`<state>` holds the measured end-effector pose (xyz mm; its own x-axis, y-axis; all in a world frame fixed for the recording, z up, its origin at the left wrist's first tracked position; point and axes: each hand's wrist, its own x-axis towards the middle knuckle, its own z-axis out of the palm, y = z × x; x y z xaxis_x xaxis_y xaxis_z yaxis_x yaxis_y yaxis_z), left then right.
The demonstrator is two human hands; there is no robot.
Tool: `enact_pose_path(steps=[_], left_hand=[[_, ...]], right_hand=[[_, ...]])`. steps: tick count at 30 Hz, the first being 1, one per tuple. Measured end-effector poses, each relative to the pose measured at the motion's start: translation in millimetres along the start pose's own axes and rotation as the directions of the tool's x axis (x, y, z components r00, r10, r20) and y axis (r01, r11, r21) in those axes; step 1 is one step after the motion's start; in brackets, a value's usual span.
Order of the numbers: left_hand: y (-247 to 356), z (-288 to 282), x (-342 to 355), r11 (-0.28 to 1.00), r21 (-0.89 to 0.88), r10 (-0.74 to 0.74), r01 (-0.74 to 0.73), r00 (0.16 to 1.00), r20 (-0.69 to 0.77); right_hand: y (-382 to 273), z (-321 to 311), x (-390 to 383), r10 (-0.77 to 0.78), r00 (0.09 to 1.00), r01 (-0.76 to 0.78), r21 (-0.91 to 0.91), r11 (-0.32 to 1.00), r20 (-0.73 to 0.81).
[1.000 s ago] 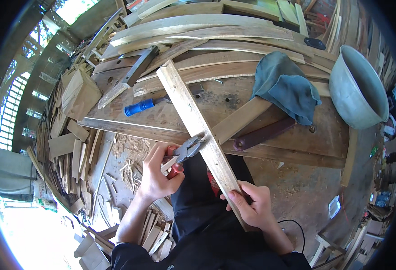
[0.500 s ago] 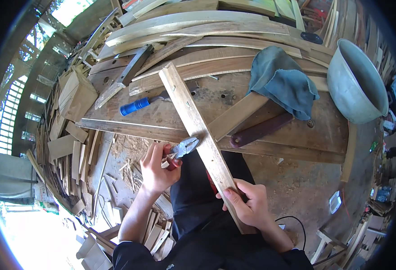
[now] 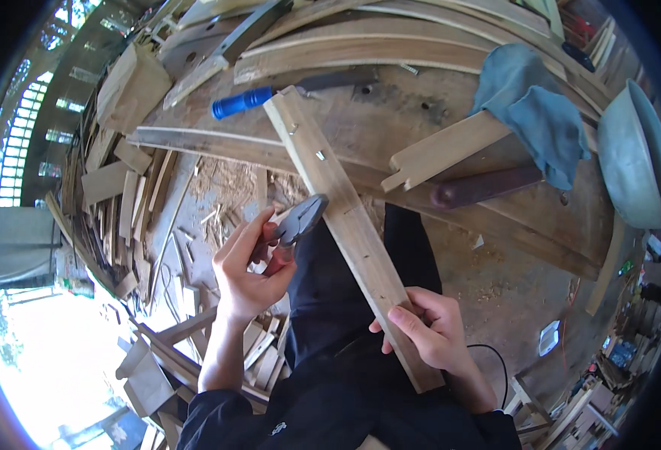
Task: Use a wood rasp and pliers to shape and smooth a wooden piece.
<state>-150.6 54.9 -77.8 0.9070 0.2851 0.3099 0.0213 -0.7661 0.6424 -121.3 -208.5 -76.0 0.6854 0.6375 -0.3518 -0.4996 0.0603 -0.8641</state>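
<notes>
My left hand (image 3: 248,270) is closed on the red handles of a pair of pliers (image 3: 300,220). The pliers' metal jaws point up and lie close beside the left edge of a wooden strip (image 3: 360,232); whether they touch it I cannot tell. My right hand (image 3: 429,328) grips the strip near its lower end, thumb on top. The strip slants from upper left to lower right over my lap. Two small metal pieces (image 3: 320,156) stick up from its upper part, and small dark marks lie further down.
On the workbench (image 3: 330,135) lie a blue-handled tool (image 3: 242,103), a blue cloth (image 3: 525,105), a notched board (image 3: 450,150) and a dark reddish handle (image 3: 488,187). A metal basin (image 3: 630,161) stands at the right. Wood offcuts (image 3: 105,184) and shavings cover the floor at the left.
The view has shifted, so the bench appears higher. The strip has turned slightly, showing more of its broad face. The pliers have tilted more upright, their jaws nearer the strip's upper half.
</notes>
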Motion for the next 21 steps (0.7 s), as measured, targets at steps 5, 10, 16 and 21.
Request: enact_pose_path(steps=[5, 10, 16, 21], left_hand=[[0, -15, -2, 0.993, -0.032, -0.105, 0.111, 0.983, 0.152], [-3, -21, 1, 0.986, -0.164, 0.02, 0.022, 0.969, 0.247], [6, -30, 7, 0.96, -0.171, 0.261, -0.224, 0.935, 0.242], [11, -32, 9, 0.974, -0.029, 0.22, -0.223, 0.921, 0.322]], right_hand=[[10, 0, -4, 0.061, 0.998, -0.061, 0.034, 0.998, -0.009], [14, -1, -3, 0.056, 0.998, -0.055, 0.019, 0.998, -0.042], [17, 1, -3, 0.056, 0.997, -0.054, 0.051, 0.997, -0.046], [16, 1, -1, 0.079, 0.994, -0.075, 0.056, 0.996, -0.072]])
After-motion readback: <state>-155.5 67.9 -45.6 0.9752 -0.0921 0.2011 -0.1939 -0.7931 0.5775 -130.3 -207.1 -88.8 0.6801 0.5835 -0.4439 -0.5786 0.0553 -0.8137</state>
